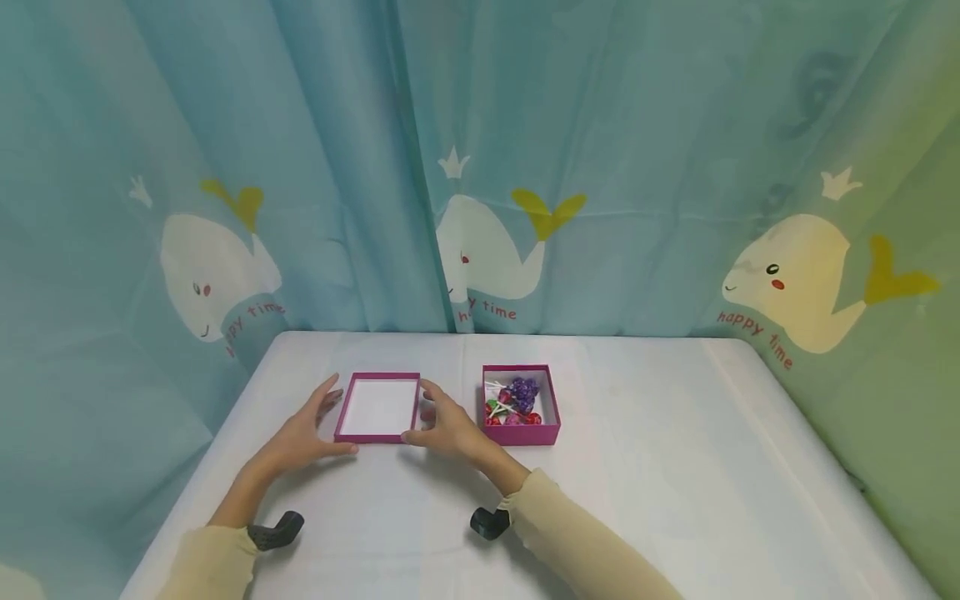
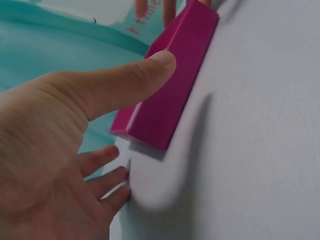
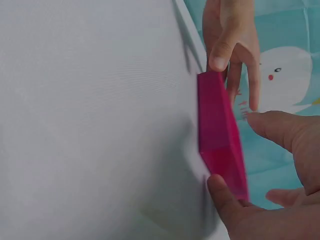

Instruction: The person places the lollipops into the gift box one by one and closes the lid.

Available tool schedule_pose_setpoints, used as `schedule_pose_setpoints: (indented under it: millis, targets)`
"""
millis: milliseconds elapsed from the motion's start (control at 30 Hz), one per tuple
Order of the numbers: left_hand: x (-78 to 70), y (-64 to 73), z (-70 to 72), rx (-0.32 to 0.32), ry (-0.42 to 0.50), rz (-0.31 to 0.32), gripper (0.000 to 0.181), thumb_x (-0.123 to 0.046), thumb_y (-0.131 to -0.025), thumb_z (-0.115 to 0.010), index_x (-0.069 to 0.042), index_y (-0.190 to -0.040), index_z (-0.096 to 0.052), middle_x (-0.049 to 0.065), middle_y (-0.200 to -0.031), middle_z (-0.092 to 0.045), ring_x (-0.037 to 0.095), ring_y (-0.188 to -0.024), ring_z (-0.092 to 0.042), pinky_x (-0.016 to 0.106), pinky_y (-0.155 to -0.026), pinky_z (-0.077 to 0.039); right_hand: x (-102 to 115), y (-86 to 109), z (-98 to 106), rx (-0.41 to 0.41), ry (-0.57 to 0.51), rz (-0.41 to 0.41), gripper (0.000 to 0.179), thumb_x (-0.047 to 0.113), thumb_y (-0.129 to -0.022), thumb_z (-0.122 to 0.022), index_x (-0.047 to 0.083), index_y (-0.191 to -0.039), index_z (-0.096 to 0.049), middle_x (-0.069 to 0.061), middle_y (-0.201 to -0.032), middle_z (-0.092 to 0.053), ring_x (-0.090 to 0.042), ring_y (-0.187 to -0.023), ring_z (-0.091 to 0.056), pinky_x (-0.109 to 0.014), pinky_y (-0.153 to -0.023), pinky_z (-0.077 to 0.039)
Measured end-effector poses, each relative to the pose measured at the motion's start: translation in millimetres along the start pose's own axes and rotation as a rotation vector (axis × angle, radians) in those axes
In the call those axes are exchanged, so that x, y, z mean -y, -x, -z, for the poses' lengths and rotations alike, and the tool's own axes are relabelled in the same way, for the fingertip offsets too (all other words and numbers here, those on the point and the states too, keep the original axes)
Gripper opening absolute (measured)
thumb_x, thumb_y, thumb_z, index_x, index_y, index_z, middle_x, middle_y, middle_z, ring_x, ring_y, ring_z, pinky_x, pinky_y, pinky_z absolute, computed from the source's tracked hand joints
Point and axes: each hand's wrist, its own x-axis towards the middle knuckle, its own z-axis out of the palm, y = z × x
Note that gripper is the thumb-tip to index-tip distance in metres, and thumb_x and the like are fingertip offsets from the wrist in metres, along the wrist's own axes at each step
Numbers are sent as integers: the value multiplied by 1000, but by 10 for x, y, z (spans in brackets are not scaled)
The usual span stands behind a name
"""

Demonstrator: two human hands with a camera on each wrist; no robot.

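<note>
A shallow square magenta box lid [image 1: 377, 439] with a white inside lies open side up at the left of the table. My left hand [image 1: 302, 435] stands at its left side, thumb and fingers spread; the left wrist view shows the thumb [image 2: 125, 82] in front of the magenta wall. On the lid's right side is my right hand [image 1: 453, 427], fingers spread, with one fingertip [image 3: 217, 184] at the lid's corner in the right wrist view. Whether either hand touches the lid firmly, I cannot tell. Right of that hand sits a deeper magenta box [image 1: 521, 435] holding wrapped lollipops [image 1: 517, 400].
A white cloth covers the table [image 1: 675, 467]. Behind it hangs a blue-green curtain [image 1: 645, 275] printed with whales. Each wrist carries a dark camera mount, the left one [image 1: 277, 531] and the right one [image 1: 490, 523] both close over the cloth.
</note>
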Motion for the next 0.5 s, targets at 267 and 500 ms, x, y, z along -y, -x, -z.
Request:
schedule_pose_setpoints:
  millis: [267,500]
  targets:
    - [63,-21,-83,20,-39,32,119,-39,-77,-91,-3,-163,-16,26,-160,-36,50,-149,-26,73,-113,-26,-56,-59,-85,-47,-20,-30,84,12,-86,-84,5,-156,-39,-15,-145,-57,-29,-126,-61,-42,-103,-53]
    - [-47,-33,-80,2,-87,57,118,-43,-78,-89,-1,-162,-18,28,-158,-37,51,-147,-29,72,-111,-29,-32,-64,-113,-79,-28,-47,83,16,-86,-84,6,-156,-41,-14,-142,-59,-30,-125,-60,-43,-102,-54]
